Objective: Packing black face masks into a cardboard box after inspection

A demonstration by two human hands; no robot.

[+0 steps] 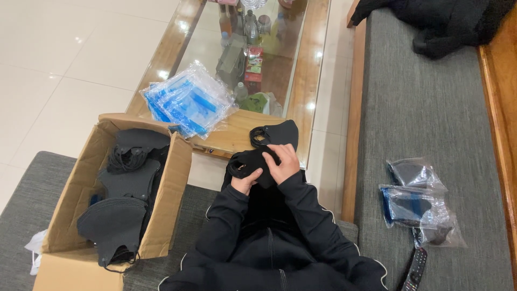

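Masks (253, 164) of black cloth sit in our two hands, in front of our chest and just before the near edge of the table (312, 70). They look soft and matte, folded flat, with thin ear loops that curl out at the left side. We see our left hand (245, 182) under the bundle, fingers closed around its lower edge. Our right hand (283, 161) lies on top, fingers bent and pressing the cloth down, so both hands hold the masks firmly. One more black mask (277, 133) lies on the table corner, touching the top of the bundle or just behind it; we cannot tell which.

The table has a glossy wooden frame and a glass top. On its near left corner lies a heap of bags (188, 102), clear plastic with blue print, shiny and wrinkled. At our left stands an open box (167, 199) of brown cardboard, with stiff straight walls, and it is filled with stacks of the same black masks. At our right is a grey bench (431, 118) with coarse woven fabric and a wooden rim. On it lie packed bags (417, 202), and a remote (416, 267) near the lower edge. Between the box and the bench, our lap gives only narrow room.
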